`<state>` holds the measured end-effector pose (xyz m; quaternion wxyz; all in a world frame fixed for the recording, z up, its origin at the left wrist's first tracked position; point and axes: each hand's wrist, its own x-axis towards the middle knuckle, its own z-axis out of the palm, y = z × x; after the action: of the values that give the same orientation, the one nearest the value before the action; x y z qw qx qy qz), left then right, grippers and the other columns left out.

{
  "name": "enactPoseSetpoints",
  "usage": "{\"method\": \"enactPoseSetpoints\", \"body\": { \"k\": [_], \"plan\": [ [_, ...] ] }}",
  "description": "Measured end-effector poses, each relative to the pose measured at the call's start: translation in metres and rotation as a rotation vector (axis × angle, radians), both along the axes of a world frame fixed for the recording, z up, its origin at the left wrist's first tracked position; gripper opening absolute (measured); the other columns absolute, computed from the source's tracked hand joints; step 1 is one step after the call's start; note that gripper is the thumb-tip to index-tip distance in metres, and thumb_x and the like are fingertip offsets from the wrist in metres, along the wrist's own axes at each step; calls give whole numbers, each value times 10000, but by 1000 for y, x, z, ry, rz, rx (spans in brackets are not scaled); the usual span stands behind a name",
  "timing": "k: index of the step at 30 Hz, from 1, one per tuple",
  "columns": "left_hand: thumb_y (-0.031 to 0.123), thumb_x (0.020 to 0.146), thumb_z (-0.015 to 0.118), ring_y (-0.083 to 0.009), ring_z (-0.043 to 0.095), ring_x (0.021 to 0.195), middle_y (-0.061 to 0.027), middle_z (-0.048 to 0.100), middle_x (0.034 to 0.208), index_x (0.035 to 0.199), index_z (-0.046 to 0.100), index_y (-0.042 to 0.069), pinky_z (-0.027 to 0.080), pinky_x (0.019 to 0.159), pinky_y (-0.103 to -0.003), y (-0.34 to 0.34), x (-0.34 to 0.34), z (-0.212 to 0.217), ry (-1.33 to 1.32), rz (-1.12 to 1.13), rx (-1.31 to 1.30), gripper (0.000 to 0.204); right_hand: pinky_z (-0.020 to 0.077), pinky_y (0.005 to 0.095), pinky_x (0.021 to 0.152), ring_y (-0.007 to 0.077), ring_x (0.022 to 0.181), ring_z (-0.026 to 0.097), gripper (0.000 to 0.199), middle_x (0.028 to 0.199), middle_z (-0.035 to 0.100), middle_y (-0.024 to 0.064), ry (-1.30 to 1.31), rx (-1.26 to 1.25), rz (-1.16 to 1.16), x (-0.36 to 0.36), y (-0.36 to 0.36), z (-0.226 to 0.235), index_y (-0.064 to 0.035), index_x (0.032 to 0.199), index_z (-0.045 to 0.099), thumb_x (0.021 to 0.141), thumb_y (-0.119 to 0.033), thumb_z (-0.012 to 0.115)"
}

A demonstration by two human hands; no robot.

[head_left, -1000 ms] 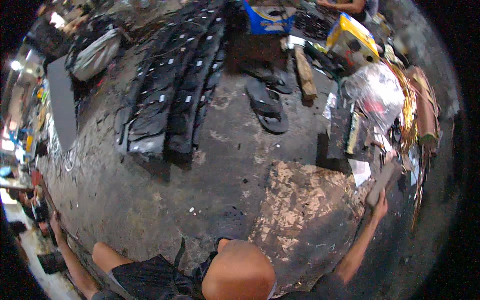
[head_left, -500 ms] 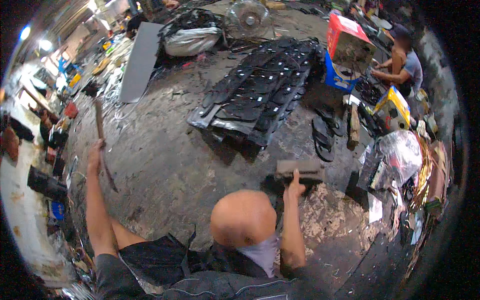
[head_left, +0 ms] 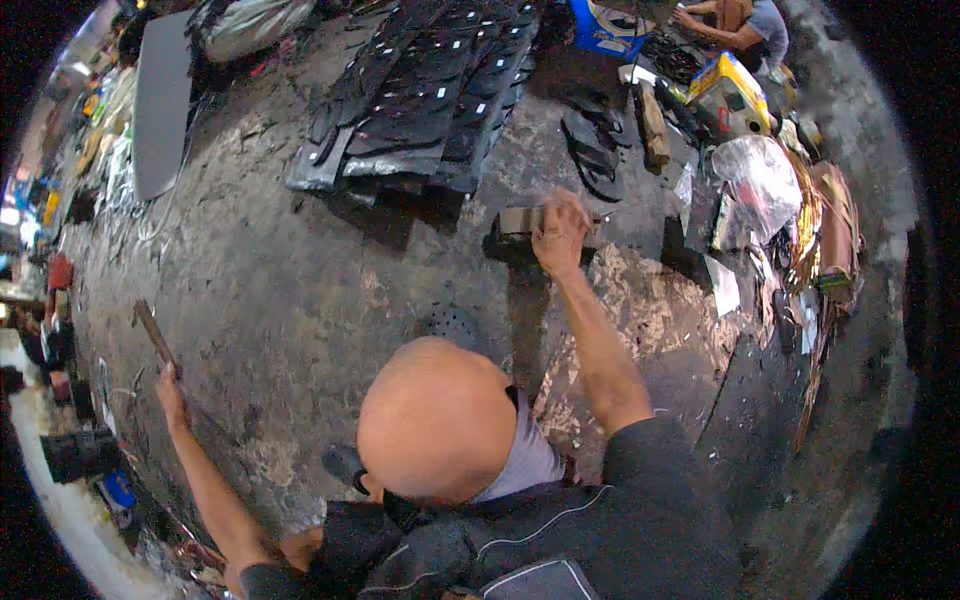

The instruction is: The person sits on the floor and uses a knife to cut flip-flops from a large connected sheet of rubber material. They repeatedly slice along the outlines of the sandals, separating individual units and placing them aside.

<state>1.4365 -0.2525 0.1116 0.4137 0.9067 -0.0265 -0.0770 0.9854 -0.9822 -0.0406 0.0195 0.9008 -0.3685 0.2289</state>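
Note:
My left hand [head_left: 172, 398] is closed around a long thin tool [head_left: 152, 330] held out over the floor at the left. Its upper part is brown and sticks up past my fist; a dark narrow part runs below toward the floor. I cannot tell its exact kind. My right hand [head_left: 563, 238], slightly blurred, is over the right part of a grey-brown rectangular block [head_left: 517, 221] on the floor, its fingers spread. Whether the palm presses on the block is hidden. A pair of black slippers [head_left: 592, 155] lies just beyond it.
Rows of flat black pieces [head_left: 410, 110] lie ahead on dark sheeting. A grey board [head_left: 163, 110] is at the far left. Clear plastic [head_left: 755, 190], a yellow box [head_left: 728, 95] and scraps line the right side. A co-worker [head_left: 755, 35] sits at the far right.
The view has tipped downward, so the floor things appear higher and further left. My right hand has shifted from the block's near edge to over its top, fingers spreading. My left hand still grips the tool.

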Motion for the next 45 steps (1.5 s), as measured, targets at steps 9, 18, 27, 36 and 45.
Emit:
{"method": "enactPoseSetpoints", "body": {
  "k": [9, 18, 27, 36, 45],
  "plan": [
    [293, 1022, 587, -206, 608, 1094, -93, 680, 1147, 1203, 684, -18, 447, 975, -341, -34, -18, -49, -27, -39, 1, 373, 507, 457, 956, 356, 1144, 565, 603, 1166, 577, 138, 547, 344, 447, -26, -72, 34, -111, 1310, 546, 741, -168, 740],
    [271, 1019, 599, -262, 565, 1184, -120, 621, 1239, 1210, 663, -25, 409, 1041, -365, -123, -20, -8, -419, -263, 253, 358, 534, 497, 965, 417, 1168, 552, 683, 1259, 557, 199, 518, 319, 463, -37, -64, 42, -70, 1317, 518, 730, -279, 797],
    [172, 937, 662, -286, 450, 1313, -47, 622, 1263, 1200, 687, 87, 280, 1139, -421, -263, -41, 37, -504, -551, 349, 278, 490, 527, 1023, 454, 1288, 493, 828, 1463, 418, 256, 880, 221, 418, -30, -69, 55, 22, 1399, 404, 759, -334, 790],
    [195, 911, 686, -306, 370, 1393, -6, 588, 1312, 1169, 719, 167, 150, 1170, -541, -398, -47, 69, -822, -826, 433, 262, 479, 462, 1027, 349, 1284, 546, 779, 1434, 490, 253, -33, 387, 370, -65, -117, 52, 6, 1474, 332, 874, -294, 727],
    [279, 827, 725, -261, 330, 1441, 25, 534, 1405, 1177, 683, 340, 104, 1203, -598, -648, -88, 30, -1243, -1346, 161, 357, 453, 397, 1048, 319, 1235, 595, 667, 1345, 599, 223, -83, 692, 352, 117, -10, 184, 7, 1456, 418, 919, -256, 715]
  ]
}}
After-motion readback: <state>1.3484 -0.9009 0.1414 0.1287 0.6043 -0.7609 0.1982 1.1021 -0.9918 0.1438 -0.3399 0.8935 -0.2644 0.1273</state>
